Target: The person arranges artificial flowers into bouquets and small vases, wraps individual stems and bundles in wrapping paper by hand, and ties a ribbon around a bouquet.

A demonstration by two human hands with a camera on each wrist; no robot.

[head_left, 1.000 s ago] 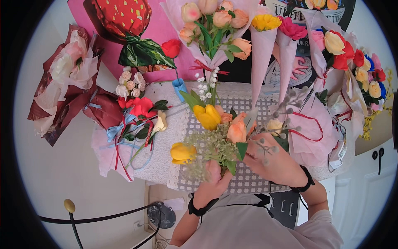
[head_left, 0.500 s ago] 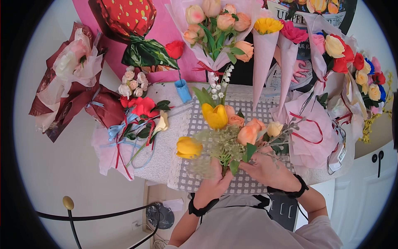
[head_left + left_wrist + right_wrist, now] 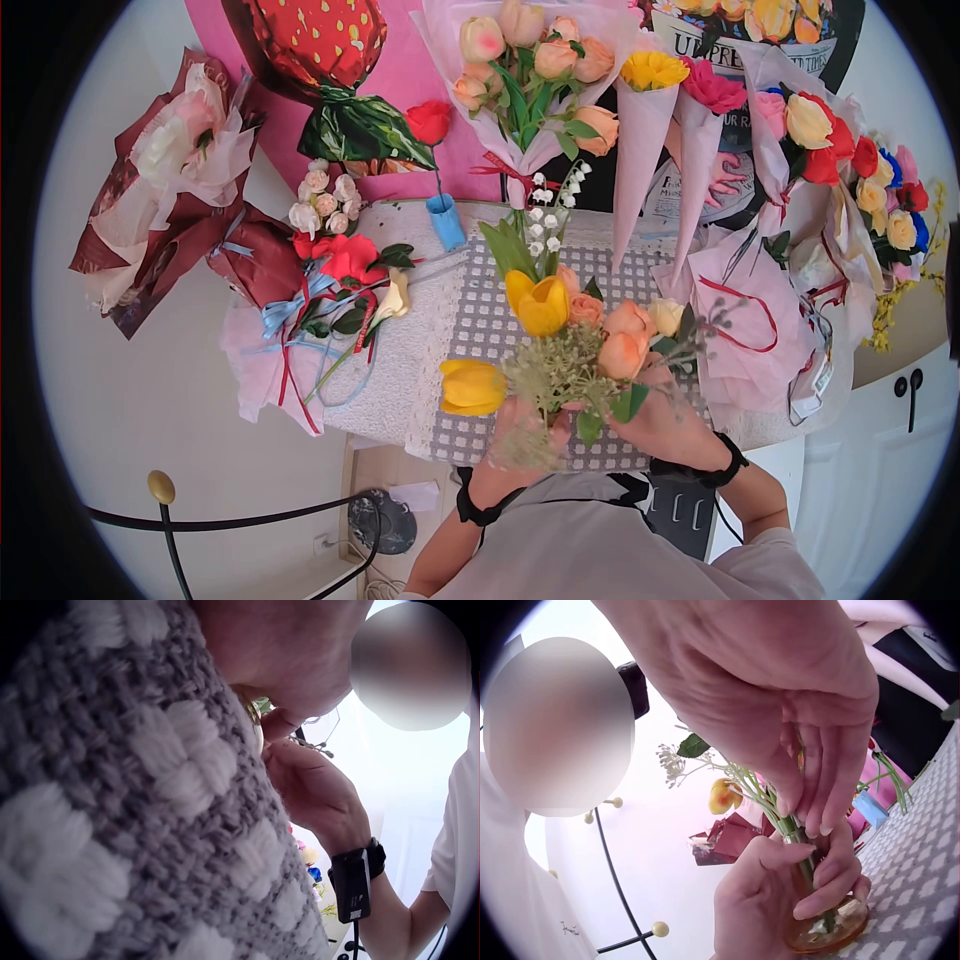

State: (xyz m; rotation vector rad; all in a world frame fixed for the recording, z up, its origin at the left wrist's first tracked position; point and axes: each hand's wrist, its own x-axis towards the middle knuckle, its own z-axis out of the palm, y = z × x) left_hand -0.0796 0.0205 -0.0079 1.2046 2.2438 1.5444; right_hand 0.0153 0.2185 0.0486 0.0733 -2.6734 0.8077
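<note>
In the right wrist view a small amber-tinted glass vase [image 3: 829, 937] stands on the checked cloth, green stems inside it. My left hand [image 3: 761, 889] wraps its fingers and thumb round the vase's neck. Just above, my right hand [image 3: 780, 697] points its fingers down and pinches stems [image 3: 786, 825] at the vase's mouth. From the head view, the arrangement spreads over both hands: yellow tulips [image 3: 541, 303], peach roses [image 3: 624, 352], white lily of the valley [image 3: 543, 222], pale green filler flowers [image 3: 560, 372] and a grey berry sprig [image 3: 705, 340]. Leaves partly cover the fingers.
Left of the cloth [image 3: 480, 330] lie red flowers [image 3: 350, 258] with ribbons, and a maroon-wrapped bouquet [image 3: 165, 190]. A blue tube [image 3: 446, 222] holds a red rose. Wrapped bouquets [image 3: 535, 75] line the back, and pink paper [image 3: 755, 310] with red ribbon lies on the right.
My right hand has come down with the grey berry sprig to the vase's mouth. The whole arrangement has shifted right in the head view, my left hand staying with it.
</note>
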